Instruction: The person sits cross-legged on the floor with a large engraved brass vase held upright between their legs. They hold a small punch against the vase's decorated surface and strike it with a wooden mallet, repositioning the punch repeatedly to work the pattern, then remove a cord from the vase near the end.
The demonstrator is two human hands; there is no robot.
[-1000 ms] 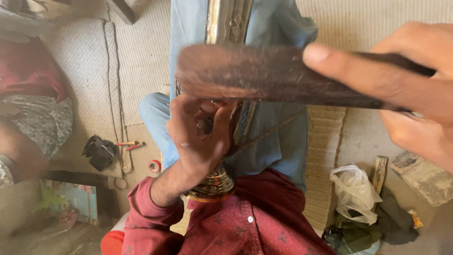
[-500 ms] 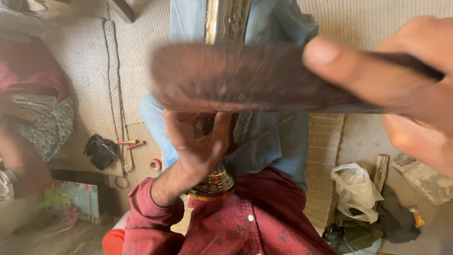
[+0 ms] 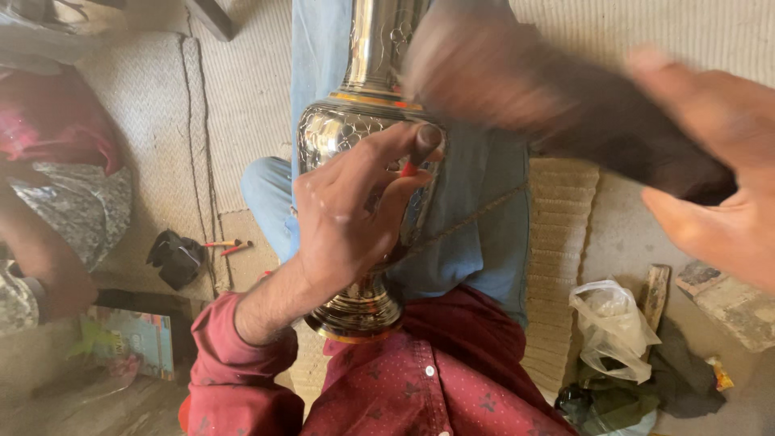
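Closest to the camera, the right hand (image 3: pixel 714 173) is clamped around the handle end of a dark wooden mallet (image 3: pixel 549 101), thumb laid along the top and fingers curled beneath; the mallet's head is blurred and sits in front of the vase's neck, so whether it touches the metal cannot be told. Below it, a dark red dotted shirt (image 3: pixel 420 379) fills the bottom of the view, its sleeve reaching up to the left hand (image 3: pixel 347 214). That hand presses against the side of an engraved metal vase (image 3: pixel 363 133), fingers drawn together around a small tool with a red tip (image 3: pixel 409 168) held against the vase's belly (the tool itself is mostly hidden by the fingers). The vase lies lengthwise along the person's blue-trousered legs (image 3: pixel 476 218), its foot against the shirt and its shiny neck pointing away. Further out on the woven mat (image 3: pixel 234 105), a small black object (image 3: pixel 175 258) and two red-tipped sticks (image 3: pixel 226 245) lie to the left, while a crumpled clear plastic bag (image 3: pixel 611 327) sits to the right. At the far left edge, another person's arm (image 3: pixel 40 258) is partly in view.
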